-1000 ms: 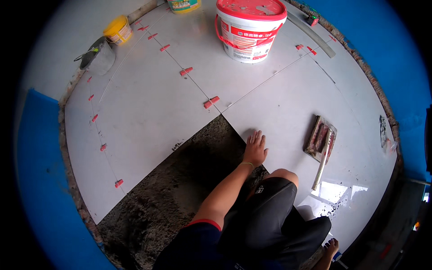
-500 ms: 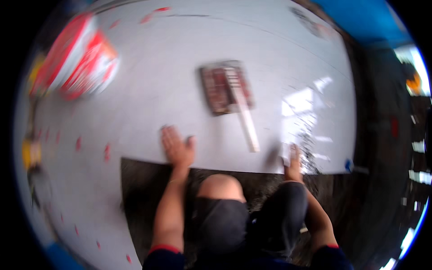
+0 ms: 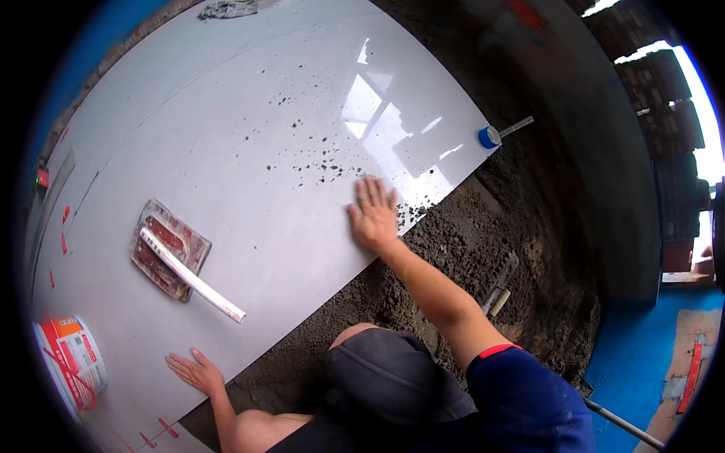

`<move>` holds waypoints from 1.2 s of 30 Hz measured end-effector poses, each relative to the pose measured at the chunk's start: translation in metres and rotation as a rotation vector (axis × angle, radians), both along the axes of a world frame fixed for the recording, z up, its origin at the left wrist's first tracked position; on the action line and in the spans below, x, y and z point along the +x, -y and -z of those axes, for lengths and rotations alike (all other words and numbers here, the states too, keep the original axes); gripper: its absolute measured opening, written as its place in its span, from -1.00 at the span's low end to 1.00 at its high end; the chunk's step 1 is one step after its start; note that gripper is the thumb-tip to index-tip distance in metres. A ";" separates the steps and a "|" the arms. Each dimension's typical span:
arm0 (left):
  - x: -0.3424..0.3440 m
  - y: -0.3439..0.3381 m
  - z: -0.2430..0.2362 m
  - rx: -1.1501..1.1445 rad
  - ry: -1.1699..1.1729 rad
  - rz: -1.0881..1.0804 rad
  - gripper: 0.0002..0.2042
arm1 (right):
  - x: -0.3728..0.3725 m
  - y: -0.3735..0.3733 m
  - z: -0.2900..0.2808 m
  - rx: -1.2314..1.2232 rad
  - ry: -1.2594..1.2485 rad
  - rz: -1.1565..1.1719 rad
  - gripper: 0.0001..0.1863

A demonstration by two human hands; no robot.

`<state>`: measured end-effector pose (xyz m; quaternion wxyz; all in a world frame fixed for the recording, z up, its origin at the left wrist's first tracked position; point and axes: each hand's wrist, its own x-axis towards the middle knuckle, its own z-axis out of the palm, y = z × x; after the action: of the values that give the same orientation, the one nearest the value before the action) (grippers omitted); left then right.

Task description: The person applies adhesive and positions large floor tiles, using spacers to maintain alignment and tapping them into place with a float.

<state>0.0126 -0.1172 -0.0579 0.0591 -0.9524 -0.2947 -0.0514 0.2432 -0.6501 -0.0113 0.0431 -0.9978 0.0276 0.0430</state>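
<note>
My right hand (image 3: 375, 215) lies flat, fingers spread, on the large glossy grey tile (image 3: 279, 219), near its edge and beside scattered mortar crumbs (image 3: 325, 167). Lower left, my left hand (image 3: 195, 371) rests on the same grey surface with its fingers stretched out. Neither holds anything. Between and beyond them lies a dirty red-brown rectangular pad (image 3: 174, 245) with a white bar (image 3: 196, 283) slanting across it; whether the two are joined I cannot tell. A blue-and-white tape measure (image 3: 489, 137), its strip pulled out, sits at the tile's far right corner.
Rough dark mortar (image 3: 453, 241) borders the tile, with a notched trowel (image 3: 500, 287) lying in it. A red-and-white bucket (image 3: 72, 359) stands at left, near red clips (image 3: 168, 427). A crumpled grey cloth or bag (image 3: 228, 8) lies far off. A dark wall (image 3: 604, 189) rises at right.
My view has turned to the right, so the pad and bucket now appear farther left. My right arm reaches farther forward over the tile. Both hands remain flat and spread.
</note>
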 end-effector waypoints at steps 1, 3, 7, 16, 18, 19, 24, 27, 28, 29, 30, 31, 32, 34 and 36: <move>0.000 -0.001 0.000 0.008 0.022 0.023 -0.27 | -0.005 0.039 -0.001 -0.068 -0.042 0.097 -0.30; 0.001 -0.006 0.002 -0.013 -0.017 0.010 -0.27 | -0.022 0.121 -0.010 -0.101 -0.136 0.322 -0.31; 0.006 -0.022 0.003 -0.060 -0.071 0.065 -0.24 | -0.050 0.216 -0.041 -0.267 -0.047 0.671 -0.30; 0.148 -0.047 -0.078 -0.675 -0.096 -0.066 -0.11 | -0.077 -0.054 -0.010 0.480 0.036 -0.362 -0.16; 0.191 -0.020 -0.088 -0.827 -0.018 -0.004 -0.08 | -0.060 -0.063 0.011 0.385 -0.050 -0.280 -0.14; 0.211 -0.002 -0.088 -0.891 0.035 0.041 -0.07 | -0.049 -0.046 0.017 0.353 -0.028 -0.205 -0.14; 0.265 0.082 -0.076 -0.553 -0.009 0.029 0.15 | -0.015 0.127 -0.008 0.065 -0.080 0.276 -0.12; 0.274 0.100 -0.086 -0.436 -0.057 -0.004 0.16 | -0.008 0.209 -0.043 -0.084 0.121 0.614 -0.14; 0.276 0.103 -0.091 -0.430 -0.090 -0.009 0.15 | -0.006 0.212 -0.050 -0.103 0.151 0.645 -0.14; 0.277 0.106 -0.096 -0.424 -0.112 -0.013 0.15 | -0.003 0.201 -0.054 -0.090 0.216 0.518 -0.14; 0.282 0.109 -0.100 -0.435 -0.102 0.007 0.14 | 0.000 0.174 -0.052 0.014 0.220 0.374 -0.13; 0.284 0.113 -0.102 -0.350 -0.100 0.033 0.13 | 0.004 0.132 -0.045 0.061 0.224 0.178 -0.13; 0.287 0.116 -0.105 -0.318 -0.121 0.026 0.12 | 0.007 0.080 -0.037 0.167 0.250 0.022 -0.17; 0.290 0.122 -0.110 -0.281 -0.166 0.001 0.11 | 0.003 -0.036 -0.019 0.468 0.263 -0.261 -0.28; 0.291 0.126 -0.113 -0.246 -0.177 0.002 0.09 | -0.008 -0.135 -0.004 0.642 0.132 -0.560 -0.29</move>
<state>0.3033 -0.2434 0.0549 -0.0323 -0.9535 -0.2914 0.0694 0.2350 -0.5152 -0.0069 0.3397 -0.9034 -0.2618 -0.0046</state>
